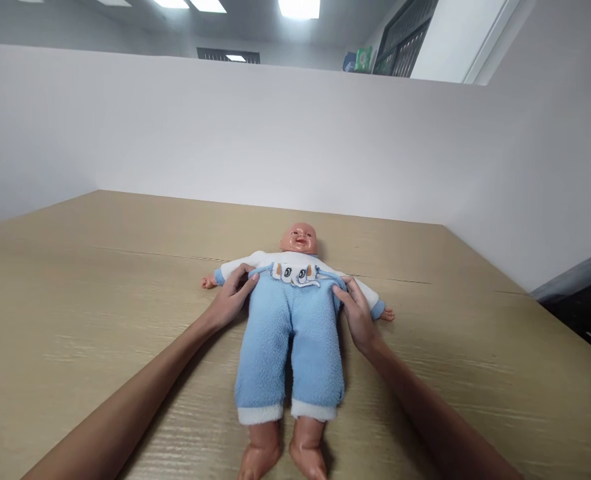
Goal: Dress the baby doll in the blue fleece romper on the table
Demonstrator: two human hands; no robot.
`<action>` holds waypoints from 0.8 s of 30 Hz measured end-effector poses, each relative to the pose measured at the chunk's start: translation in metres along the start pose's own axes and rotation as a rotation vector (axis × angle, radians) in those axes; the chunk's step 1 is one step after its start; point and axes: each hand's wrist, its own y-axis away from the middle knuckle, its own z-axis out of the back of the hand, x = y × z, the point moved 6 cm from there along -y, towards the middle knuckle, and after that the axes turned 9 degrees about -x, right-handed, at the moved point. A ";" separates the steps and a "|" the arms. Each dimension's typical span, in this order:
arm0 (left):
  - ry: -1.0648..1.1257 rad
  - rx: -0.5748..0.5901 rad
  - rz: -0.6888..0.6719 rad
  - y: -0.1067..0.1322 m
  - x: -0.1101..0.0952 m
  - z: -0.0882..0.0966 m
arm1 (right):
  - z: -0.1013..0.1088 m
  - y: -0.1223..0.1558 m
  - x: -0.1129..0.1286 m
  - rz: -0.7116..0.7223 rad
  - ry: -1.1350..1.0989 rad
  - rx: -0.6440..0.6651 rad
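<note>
A baby doll (300, 239) lies on its back on the wooden table, head away from me and bare feet toward me, arms spread to both sides. It wears a white long-sleeved top with blue cuffs and fluffy light-blue pants (268, 333) with white hems. A white animal-face patch with two eyes sits at the waist, with blue trim either side. My left hand (232, 293) is closed on the waistband at the doll's left-hand side in view. On the opposite side, my right hand (358, 310) pinches the waistband too, thumb on top.
The wooden table (125, 280) extends around the doll, with thin seams across it. A white partition wall (255, 133) rises behind its far edge. At the right edge a dark object (582, 307) stands beside the table. Beyond the wall are ceiling lights and a green package (363, 59).
</note>
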 end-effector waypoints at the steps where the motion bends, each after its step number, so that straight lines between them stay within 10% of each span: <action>1: 0.011 -0.006 0.009 0.000 0.000 -0.001 | -0.001 -0.003 -0.007 -0.048 -0.050 -0.011; 6: 0.047 -0.006 0.060 -0.002 0.004 -0.003 | 0.000 -0.009 -0.032 -0.220 -0.189 0.041; 12: 0.043 0.028 0.044 -0.005 0.009 0.001 | 0.022 -0.002 -0.018 -0.052 0.227 0.154; 24: 0.143 -0.098 0.005 -0.006 0.008 -0.003 | -0.005 -0.004 -0.009 -0.254 -0.334 -0.049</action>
